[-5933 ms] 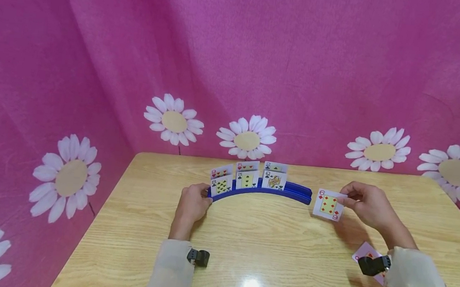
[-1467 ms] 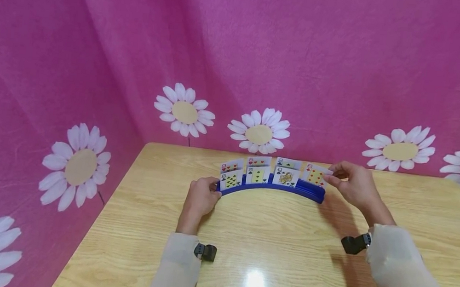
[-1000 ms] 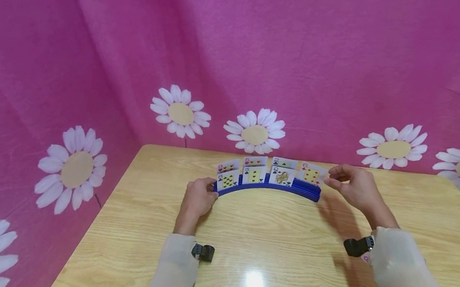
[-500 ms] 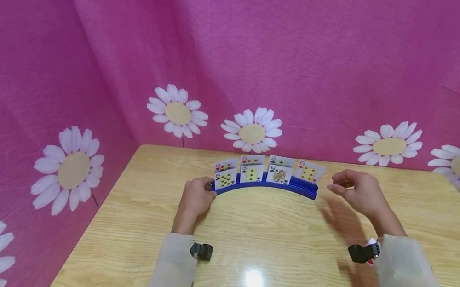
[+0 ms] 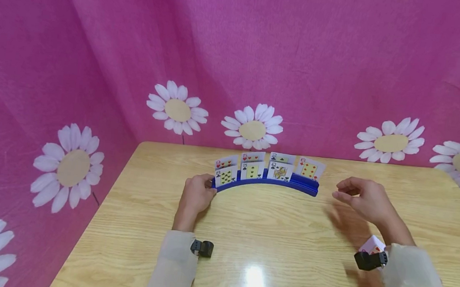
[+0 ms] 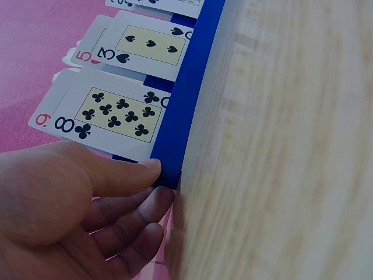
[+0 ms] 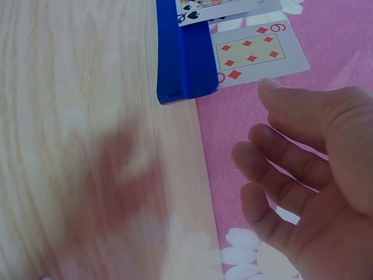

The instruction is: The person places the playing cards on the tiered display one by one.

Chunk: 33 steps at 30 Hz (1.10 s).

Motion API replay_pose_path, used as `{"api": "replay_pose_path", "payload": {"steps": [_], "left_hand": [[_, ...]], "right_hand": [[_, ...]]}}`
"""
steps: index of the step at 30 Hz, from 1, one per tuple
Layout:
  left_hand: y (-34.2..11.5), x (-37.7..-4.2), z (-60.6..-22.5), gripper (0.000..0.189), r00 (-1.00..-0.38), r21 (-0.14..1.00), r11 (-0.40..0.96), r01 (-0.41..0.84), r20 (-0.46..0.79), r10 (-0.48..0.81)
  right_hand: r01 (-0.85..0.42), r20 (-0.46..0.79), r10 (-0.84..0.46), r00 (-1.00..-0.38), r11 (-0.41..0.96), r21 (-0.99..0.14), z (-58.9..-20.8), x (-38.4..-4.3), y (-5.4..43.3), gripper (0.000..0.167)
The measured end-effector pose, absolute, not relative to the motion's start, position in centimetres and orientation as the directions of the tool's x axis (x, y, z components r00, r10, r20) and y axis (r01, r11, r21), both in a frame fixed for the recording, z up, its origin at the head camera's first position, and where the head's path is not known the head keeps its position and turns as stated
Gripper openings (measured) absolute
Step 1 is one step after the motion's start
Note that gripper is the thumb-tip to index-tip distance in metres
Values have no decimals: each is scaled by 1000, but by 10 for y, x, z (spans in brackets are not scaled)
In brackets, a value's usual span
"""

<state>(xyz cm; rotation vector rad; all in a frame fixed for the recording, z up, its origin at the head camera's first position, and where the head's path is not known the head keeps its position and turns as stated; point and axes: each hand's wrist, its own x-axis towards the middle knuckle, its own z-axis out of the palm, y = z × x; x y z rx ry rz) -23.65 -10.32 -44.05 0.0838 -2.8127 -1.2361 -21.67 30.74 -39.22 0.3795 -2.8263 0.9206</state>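
A curved blue playing card holder (image 5: 259, 181) stands on the table with cards upright in two rows. My left hand (image 5: 196, 196) grips its left end, thumb on the front edge beside the eight of clubs (image 6: 116, 114). In the front row are also the three of spades (image 5: 252, 170) and a queen (image 5: 280, 172). Behind them show a nine, a five of hearts and a two of clubs. At the back right leans the six of diamonds (image 7: 256, 52). My right hand (image 5: 367, 202), fingers loosely curled and holding nothing, hovers right of the holder, apart from that card.
Another red-suited card (image 5: 372, 245) lies on the wooden table (image 5: 270, 240) below my right wrist, partly hidden by the black wrist camera (image 5: 368, 261). A pink cloth (image 5: 304, 67) with daisies hangs behind the table's far edge and at the left.
My right hand brought the six of diamonds to the holder's back right slot, let go and drew back rightward, nearer the loose card. My left hand keeps its grip on the holder's end.
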Motion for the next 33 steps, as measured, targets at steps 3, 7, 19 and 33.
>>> {"api": "replay_pose_path", "payload": {"steps": [3,7,19,33], "left_hand": [[-103,-237,-441,36,-996,735,678,-25,36,-75],[-103,-238,-441,35,-997,732,681,-16,43,-70],[-103,-241,-438,35,-997,724,690,-22,39,-72],[-103,-238,-440,36,-997,724,689,-30,29,-74]], "right_hand": [[-283,202,-203,-958,781,-557,-393,-213,310,24],[-286,194,-213,-958,787,-547,-394,-208,315,24],[-218,91,-200,-975,822,-526,-396,-199,327,29],[-201,47,-207,-977,830,-520,-401,-184,339,27]]}}
